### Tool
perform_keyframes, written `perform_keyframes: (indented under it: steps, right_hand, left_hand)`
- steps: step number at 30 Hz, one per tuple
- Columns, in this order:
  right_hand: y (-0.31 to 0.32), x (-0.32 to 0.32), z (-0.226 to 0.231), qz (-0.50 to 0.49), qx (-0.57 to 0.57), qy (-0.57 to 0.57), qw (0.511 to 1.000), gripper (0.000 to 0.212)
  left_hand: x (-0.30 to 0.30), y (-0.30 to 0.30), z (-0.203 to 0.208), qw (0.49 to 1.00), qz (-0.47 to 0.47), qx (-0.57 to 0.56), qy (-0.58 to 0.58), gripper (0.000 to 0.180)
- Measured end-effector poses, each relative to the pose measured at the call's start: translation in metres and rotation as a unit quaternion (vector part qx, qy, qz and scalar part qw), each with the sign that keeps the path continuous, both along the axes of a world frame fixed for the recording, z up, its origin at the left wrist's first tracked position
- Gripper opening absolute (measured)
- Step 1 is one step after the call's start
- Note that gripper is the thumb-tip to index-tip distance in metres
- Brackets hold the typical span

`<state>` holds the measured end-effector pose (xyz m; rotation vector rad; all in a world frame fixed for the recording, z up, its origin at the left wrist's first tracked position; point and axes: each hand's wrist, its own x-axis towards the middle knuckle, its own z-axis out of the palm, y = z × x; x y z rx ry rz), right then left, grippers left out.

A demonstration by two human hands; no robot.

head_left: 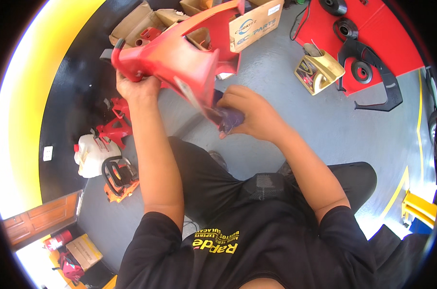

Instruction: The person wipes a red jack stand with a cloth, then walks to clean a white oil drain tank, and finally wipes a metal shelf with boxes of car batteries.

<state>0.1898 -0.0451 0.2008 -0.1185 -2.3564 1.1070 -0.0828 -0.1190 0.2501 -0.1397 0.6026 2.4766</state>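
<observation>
"red plastic, by appearance. where is the panel [180, 60] found?"

"it is held in the air above the grey floor [271, 67], ahead of the knees. the fingers of the left hand [139, 89] are clamped on its left end."

"its long axis?"

"from that grip it is angled up and rightward, away from the body; its flared lower edge is pointed down toward the right hand [252, 113], the nearer one. there the fingers are clamped on a purple cloth [233, 119], seemingly in contact with the edge."

"what is not established?"

"the left fingertips are hidden behind the panel. its surface is blurred, its top is cut off by the upper border, and a cardboard box [257, 26] is partly blocked."
</observation>
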Motion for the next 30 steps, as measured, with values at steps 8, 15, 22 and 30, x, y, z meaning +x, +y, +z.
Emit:
perform_keyframes:
  steps: [8,15,22,30]
  right_hand:
    - [0.033,0.013,0.009,-0.176,-0.183,-0.126,0.959,0.041]
    - [0.032,0.032,0.03,-0.107,-0.507,-0.021,0.855,0.059]
    - [0.022,0.044,0.05,0.022,-0.553,0.019,0.833,0.053]
    - [0.006,0.032,0.063,-0.034,-0.363,-0.018,0.931,0.037]
  left_hand:
    - [-0.037,-0.013,-0.022,0.964,-0.173,0.142,0.144,0.034]
    - [-0.009,-0.008,-0.006,0.884,-0.284,0.351,0.119,0.022]
    - [0.0,0.001,-0.007,0.85,-0.33,0.398,0.107,0.022]
    - [0.001,0.006,-0.014,0.86,-0.336,0.37,0.108,0.023]
